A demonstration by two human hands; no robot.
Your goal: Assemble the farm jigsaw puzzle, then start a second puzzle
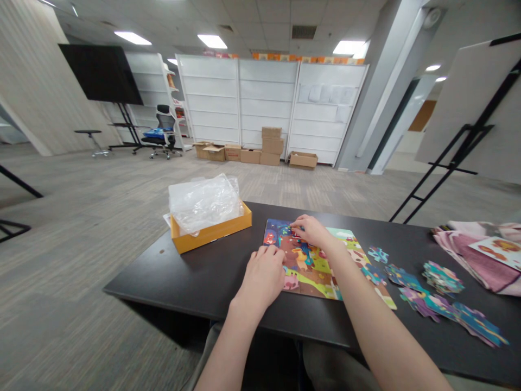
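A colourful jigsaw puzzle (319, 267) lies largely assembled on the black table, with cartoon animals on it. My left hand (264, 274) rests at its left edge, palm down, fingers lightly bent over the edge and grasping nothing I can see. Over the upper part of the picture, my right hand (312, 232) has its fingers pinched down on a small puzzle piece (296, 233), mostly covered by the fingers. Loose pieces lie right of the puzzle: a single piece (378, 254), a pile (443, 277) and a joined strip (451, 309).
A yellow box (215, 232) holding clear plastic wrapping (205, 203) stands at the table's (195, 282) left. Pink cloth (472, 258) with a printed card (499, 251) lies at the far right. Beyond are an easel-like stand (443, 163), cardboard boxes (272, 146) and an office chair (163, 133).
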